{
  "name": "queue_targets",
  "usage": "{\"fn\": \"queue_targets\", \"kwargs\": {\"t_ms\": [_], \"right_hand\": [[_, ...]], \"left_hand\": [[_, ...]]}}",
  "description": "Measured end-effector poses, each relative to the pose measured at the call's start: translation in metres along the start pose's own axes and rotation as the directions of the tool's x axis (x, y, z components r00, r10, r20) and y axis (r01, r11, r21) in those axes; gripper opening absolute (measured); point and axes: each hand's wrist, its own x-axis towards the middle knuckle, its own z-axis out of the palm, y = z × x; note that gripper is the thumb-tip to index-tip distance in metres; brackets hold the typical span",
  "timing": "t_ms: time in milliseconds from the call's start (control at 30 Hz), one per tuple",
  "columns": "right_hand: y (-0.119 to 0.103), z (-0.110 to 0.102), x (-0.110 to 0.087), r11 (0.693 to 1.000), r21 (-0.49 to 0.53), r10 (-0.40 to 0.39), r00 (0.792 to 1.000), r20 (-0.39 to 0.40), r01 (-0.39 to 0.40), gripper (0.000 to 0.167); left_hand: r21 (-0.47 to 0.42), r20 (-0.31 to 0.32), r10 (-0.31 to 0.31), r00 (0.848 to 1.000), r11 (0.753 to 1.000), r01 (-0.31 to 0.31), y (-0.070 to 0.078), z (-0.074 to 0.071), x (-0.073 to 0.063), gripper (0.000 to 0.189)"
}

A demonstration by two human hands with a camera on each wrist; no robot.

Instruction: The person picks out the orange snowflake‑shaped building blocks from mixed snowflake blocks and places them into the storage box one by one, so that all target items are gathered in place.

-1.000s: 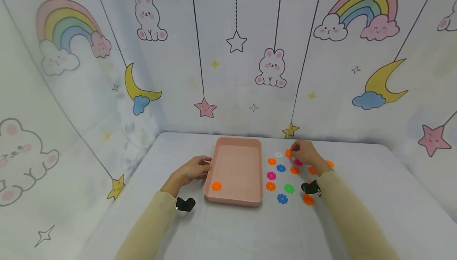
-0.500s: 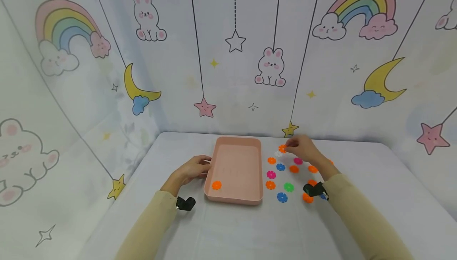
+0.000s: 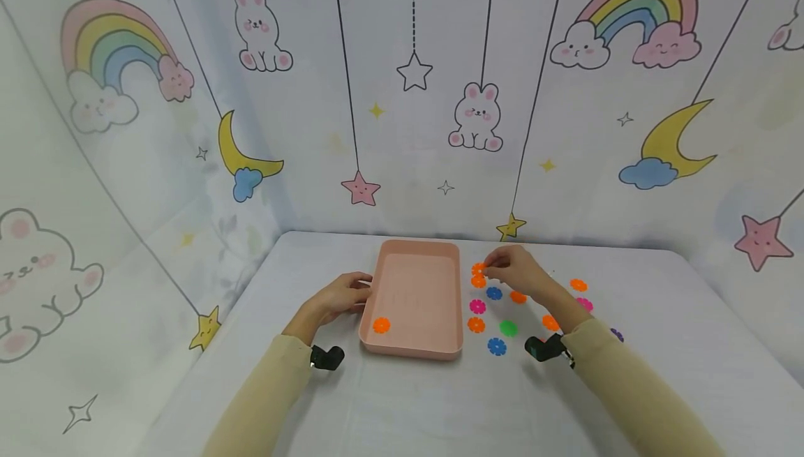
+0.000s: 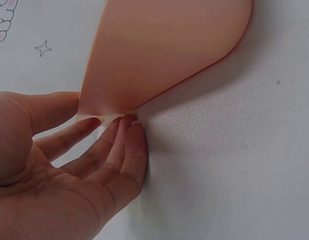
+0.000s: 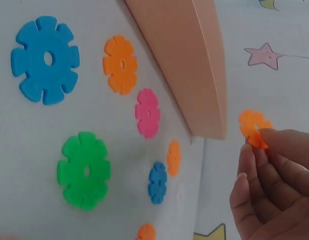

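In the head view my left hand [image 3: 342,294] holds the left wall of the pink tray [image 3: 411,356]. The left wrist view shows the thumb on the wall's edge and curved fingertips against it. One orange notched disc [image 3: 381,325] lies in the tray's near left corner. Right of the tray, my right hand [image 3: 518,272] pinches an orange snowflake-shaped disc [image 5: 253,121] between thumb and fingers, above the table. A second bit of orange [image 5: 258,140] shows under the thumb; I cannot tell whether it is another disc.
Several flat notched discs lie right of the tray, among them a green disc [image 3: 509,328], a blue disc [image 3: 497,346] and a pink disc [image 3: 477,307]. Farther right are an orange disc [image 3: 578,285] and a purple disc [image 3: 617,334]. A patterned cloth [image 3: 414,164] hangs behind the table.
My right hand has moved left towards the tray with the orange disc between its fingers, which was over the back of the scattered discs. My left hand has stayed at the tray.
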Motion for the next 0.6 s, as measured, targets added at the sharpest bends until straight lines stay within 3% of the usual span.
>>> {"fn": "queue_targets", "kwargs": {"t_ms": [367,600], "right_hand": [[-0.014,0.024,-0.005,0.996,0.056,-0.079,0.996,0.051,0.076,0.018],[-0.031,0.043,-0.004,0.992,0.092,-0.091,0.992,0.088,0.083,0.012]], "left_hand": [[-0.003,-0.016,-0.004,1.000,1.000,0.004,-0.002,0.000,0.001,0.047],[-0.004,-0.021,-0.006,1.000,1.000,0.006,-0.002,0.001,0.002,0.047]]}}
